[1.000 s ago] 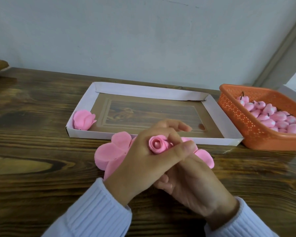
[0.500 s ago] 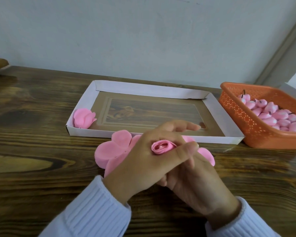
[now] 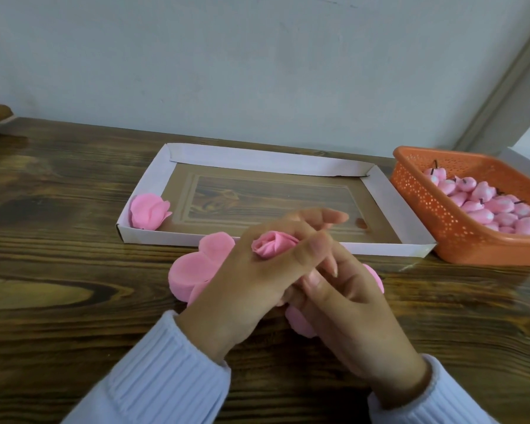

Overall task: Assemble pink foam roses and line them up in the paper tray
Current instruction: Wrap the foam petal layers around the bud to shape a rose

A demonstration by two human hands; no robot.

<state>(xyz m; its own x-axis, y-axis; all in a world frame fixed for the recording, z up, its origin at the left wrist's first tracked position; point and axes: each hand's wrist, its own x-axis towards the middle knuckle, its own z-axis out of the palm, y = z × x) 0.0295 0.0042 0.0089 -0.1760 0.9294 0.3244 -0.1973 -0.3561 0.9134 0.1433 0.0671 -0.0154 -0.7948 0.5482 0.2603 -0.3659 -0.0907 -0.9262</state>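
While left hand (image 3: pixel 239 289) pinches the rose (image 3: pixel 273 244), right hand (image 3: pixel 349 310) curls underneath.

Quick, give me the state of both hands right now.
Left hand: closed, pinching the rose bud.
Right hand: fingers curled under the left hand; whether it holds anything cannot be told.

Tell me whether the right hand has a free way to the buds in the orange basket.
Probably yes: the basket of buds is open-topped on that side, with bare table between. But the right hand is busy at the rose.
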